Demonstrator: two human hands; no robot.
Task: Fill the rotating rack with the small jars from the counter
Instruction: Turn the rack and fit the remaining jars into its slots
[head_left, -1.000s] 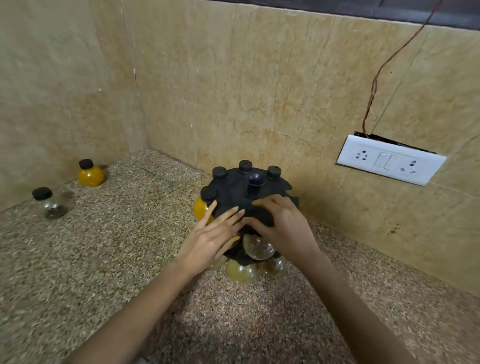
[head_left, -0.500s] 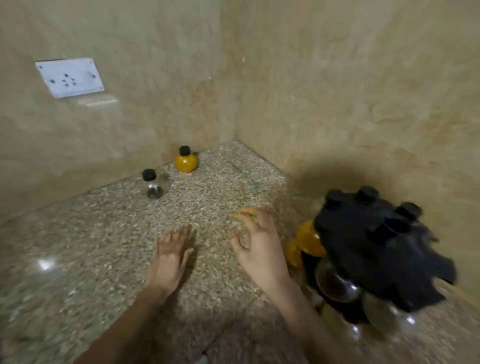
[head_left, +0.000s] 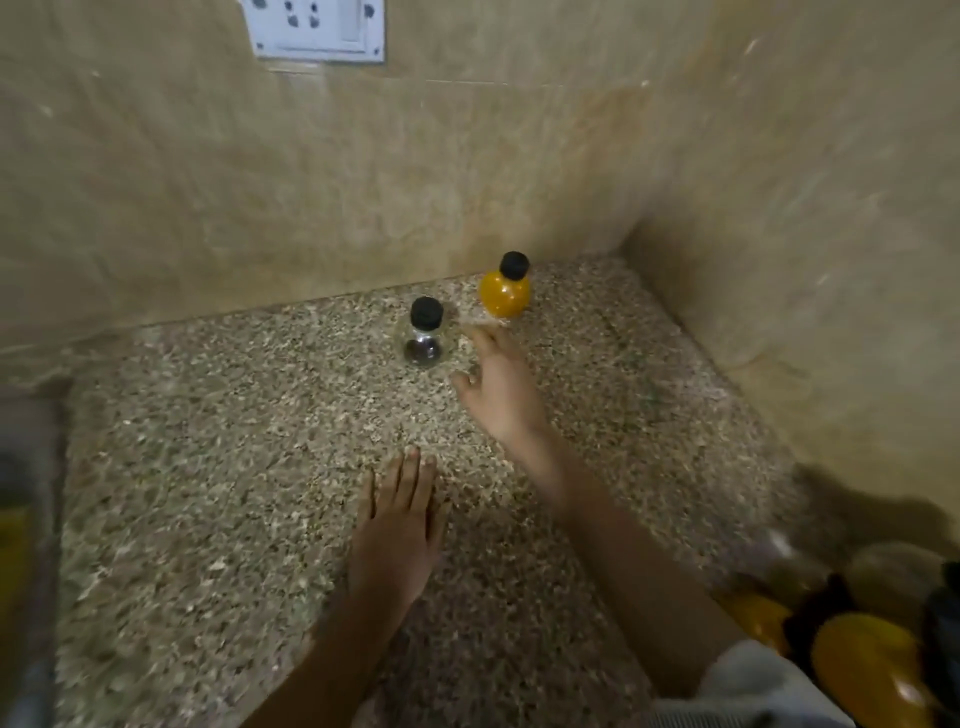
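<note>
Two small black-capped jars stand on the speckled counter near the corner: a yellow jar and, to its left, a clear jar with dark contents at the bottom. My right hand reaches toward them with spread fingers, its fingertips just below the yellow jar and beside the clear one, holding nothing. Flat on the counter, closer to me, lies my left hand with straight fingers. The black rotating rack with round jars in it is blurred at the bottom right edge.
Beige tiled walls meet in a corner behind the jars. A white socket plate sits high on the left wall. The counter's left edge drops off, with a blurred yellow shape beyond it.
Both hands left the rack's top. The view swung left, so the rack slid to the bottom right. My right hand moved forward toward the two jars; my left hand settled on the counter.
</note>
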